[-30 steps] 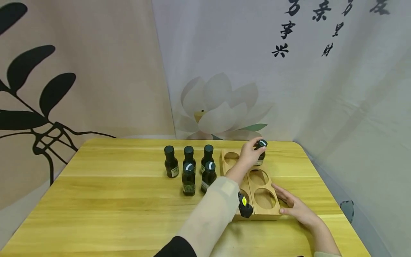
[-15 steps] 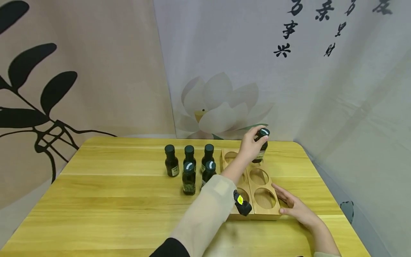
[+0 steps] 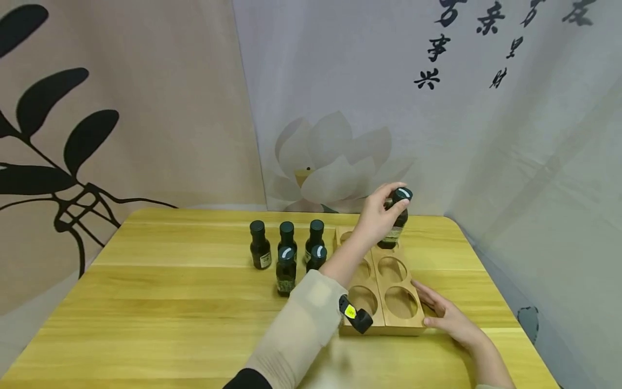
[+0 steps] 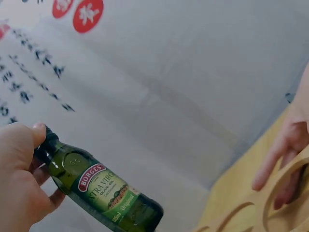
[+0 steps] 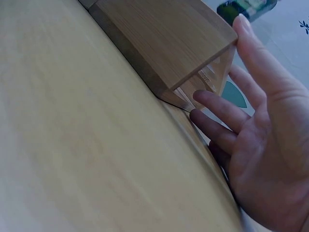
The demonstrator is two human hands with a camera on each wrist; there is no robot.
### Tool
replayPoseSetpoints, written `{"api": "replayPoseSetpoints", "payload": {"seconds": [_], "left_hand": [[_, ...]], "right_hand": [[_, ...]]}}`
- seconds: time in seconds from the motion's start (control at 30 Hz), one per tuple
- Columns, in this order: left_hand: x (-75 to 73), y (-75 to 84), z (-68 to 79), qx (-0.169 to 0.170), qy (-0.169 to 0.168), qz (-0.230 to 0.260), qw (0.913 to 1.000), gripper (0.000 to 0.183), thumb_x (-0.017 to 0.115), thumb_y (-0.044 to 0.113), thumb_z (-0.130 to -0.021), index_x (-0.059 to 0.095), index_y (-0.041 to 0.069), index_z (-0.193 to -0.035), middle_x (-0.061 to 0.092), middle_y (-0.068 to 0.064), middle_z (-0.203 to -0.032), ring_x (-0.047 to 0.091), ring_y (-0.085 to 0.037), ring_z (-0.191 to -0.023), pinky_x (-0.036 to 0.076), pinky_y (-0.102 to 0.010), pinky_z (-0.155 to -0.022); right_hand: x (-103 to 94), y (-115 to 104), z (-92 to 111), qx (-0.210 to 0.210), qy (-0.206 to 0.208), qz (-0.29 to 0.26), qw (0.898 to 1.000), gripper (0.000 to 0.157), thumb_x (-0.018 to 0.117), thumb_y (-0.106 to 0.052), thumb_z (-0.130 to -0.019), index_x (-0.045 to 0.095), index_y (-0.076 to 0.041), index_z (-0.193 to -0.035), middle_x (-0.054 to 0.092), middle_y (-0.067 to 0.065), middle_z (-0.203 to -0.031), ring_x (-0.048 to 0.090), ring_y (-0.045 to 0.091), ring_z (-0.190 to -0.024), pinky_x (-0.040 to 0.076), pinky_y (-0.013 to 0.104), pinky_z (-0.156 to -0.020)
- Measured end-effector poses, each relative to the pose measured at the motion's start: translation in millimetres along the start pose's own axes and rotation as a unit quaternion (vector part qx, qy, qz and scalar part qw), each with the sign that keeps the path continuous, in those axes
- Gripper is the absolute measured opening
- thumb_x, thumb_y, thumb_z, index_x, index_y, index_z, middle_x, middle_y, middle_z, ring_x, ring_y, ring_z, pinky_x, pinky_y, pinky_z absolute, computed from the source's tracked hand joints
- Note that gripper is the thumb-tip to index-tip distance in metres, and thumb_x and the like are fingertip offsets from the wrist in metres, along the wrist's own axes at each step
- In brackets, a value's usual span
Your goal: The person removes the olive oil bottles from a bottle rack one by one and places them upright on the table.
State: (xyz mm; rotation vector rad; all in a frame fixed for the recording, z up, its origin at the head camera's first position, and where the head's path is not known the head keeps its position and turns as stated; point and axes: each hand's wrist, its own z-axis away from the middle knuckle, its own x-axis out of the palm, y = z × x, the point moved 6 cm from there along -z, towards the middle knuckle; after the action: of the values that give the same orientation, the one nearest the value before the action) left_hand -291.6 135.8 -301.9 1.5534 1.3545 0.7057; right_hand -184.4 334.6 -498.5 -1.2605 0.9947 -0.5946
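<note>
My left hand (image 3: 379,216) pinches a small dark-green olive oil bottle (image 4: 104,186) by its neck and black cap, fingers and thumb around it. The bottle is slightly tilted, its base close over the far right hole of a wooden rack (image 3: 417,320) with two rows of round holes. My forearm covers part of the rack's left row. My right hand (image 3: 452,319) rests at the rack's near right corner. In the right wrist view its thumb touches the rack's edge, and its loosely bent fingers (image 5: 217,104) lie along the rack's open side.
Left of the rack stand several similar upright bottles (image 3: 285,275), the nearest right one partly hidden by my left sleeve (image 3: 306,319). They share a wooden table (image 3: 170,302). Behind it hangs a printed cloth (image 3: 194,108) with a lotus and black characters.
My left hand has lifted the bottle up and slightly right, from low at the rack's far right hole. The left forearm has shifted left, baring more near holes. My right hand stays in place.
</note>
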Motion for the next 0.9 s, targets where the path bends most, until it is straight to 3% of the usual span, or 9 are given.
{"api": "replayPoseSetpoints", "payload": {"seconds": [0.07,0.13,0.23,0.3,0.47,0.7,0.9], "left_hand": [[-2.8,9.2,3.2,0.011,-0.004,-0.005,0.9999,0.034,0.060,0.016,-0.096,0.059,0.014,-0.130,0.056,-0.003,-0.122,0.055,-0.014,-0.102,0.051,-0.020,-0.074],[-7.0,19.0,6.0,0.028,-0.005,-0.005,0.9996,0.034,0.060,0.015,-0.095,0.059,0.013,-0.129,0.057,-0.004,-0.121,0.055,-0.015,-0.101,0.051,-0.020,-0.074],[-15.6,33.5,10.7,0.051,-0.003,-0.003,0.9987,0.034,0.061,0.012,-0.095,0.059,0.010,-0.129,0.058,-0.006,-0.119,0.056,-0.014,-0.099,0.051,-0.020,-0.074],[-20.7,42.1,13.7,0.070,-0.002,-0.002,0.9975,0.033,0.061,0.010,-0.094,0.060,0.008,-0.127,0.059,-0.007,-0.117,0.056,-0.013,-0.099,0.050,-0.021,-0.077],[-31.5,61.2,21.2,0.103,-0.004,-0.007,0.9946,0.032,0.063,0.008,-0.093,0.060,0.004,-0.125,0.060,-0.007,-0.111,0.056,-0.011,-0.099,0.048,-0.022,-0.083],[-50.5,79.2,30.1,0.097,-0.007,0.005,0.9952,0.033,0.061,0.007,-0.094,0.059,0.004,-0.127,0.058,-0.009,-0.113,0.059,-0.016,-0.091,0.052,-0.024,-0.071],[-74.1,87.3,37.2,0.107,0.000,-0.003,0.9943,0.032,0.060,0.006,-0.095,0.059,0.003,-0.127,0.058,-0.010,-0.115,0.058,-0.019,-0.094,0.052,-0.026,-0.074]], "right_hand": [[-0.7,-1,1,0.010,0.001,0.003,1.000,0.072,0.062,-0.022,-0.095,0.021,-0.016,-0.154,0.024,0.018,-0.153,0.035,-0.001,-0.127,0.034,0.045,-0.101],[-1.6,-1,1,0.014,0.003,0.006,1.000,0.072,0.062,-0.023,-0.095,0.021,-0.017,-0.154,0.023,0.023,-0.152,0.036,-0.001,-0.127,0.035,0.044,-0.101],[-1.5,-1,-1,0.009,0.002,0.009,1.000,0.073,0.064,-0.024,-0.094,0.022,-0.017,-0.154,0.024,0.026,-0.150,0.036,0.001,-0.127,0.036,0.034,-0.101],[-1.1,0,-2,0.001,0.000,0.009,1.000,0.074,0.064,-0.023,-0.094,0.022,-0.017,-0.154,0.025,0.027,-0.150,0.037,0.003,-0.128,0.035,0.022,-0.097],[0.1,0,-1,-0.013,0.000,-0.003,1.000,0.074,0.065,-0.022,-0.094,0.022,-0.014,-0.154,0.027,0.028,-0.148,0.038,0.006,-0.128,0.034,0.021,-0.097],[-1.0,3,-1,-0.022,0.003,-0.003,1.000,0.074,0.065,-0.019,-0.093,0.023,-0.013,-0.153,0.027,0.028,-0.148,0.038,0.006,-0.129,0.034,0.020,-0.098],[0.4,2,-1,-0.025,-0.003,-0.011,1.000,0.074,0.065,-0.019,-0.093,0.022,-0.013,-0.154,0.027,0.029,-0.148,0.038,0.006,-0.129,0.036,0.022,-0.097]]}}
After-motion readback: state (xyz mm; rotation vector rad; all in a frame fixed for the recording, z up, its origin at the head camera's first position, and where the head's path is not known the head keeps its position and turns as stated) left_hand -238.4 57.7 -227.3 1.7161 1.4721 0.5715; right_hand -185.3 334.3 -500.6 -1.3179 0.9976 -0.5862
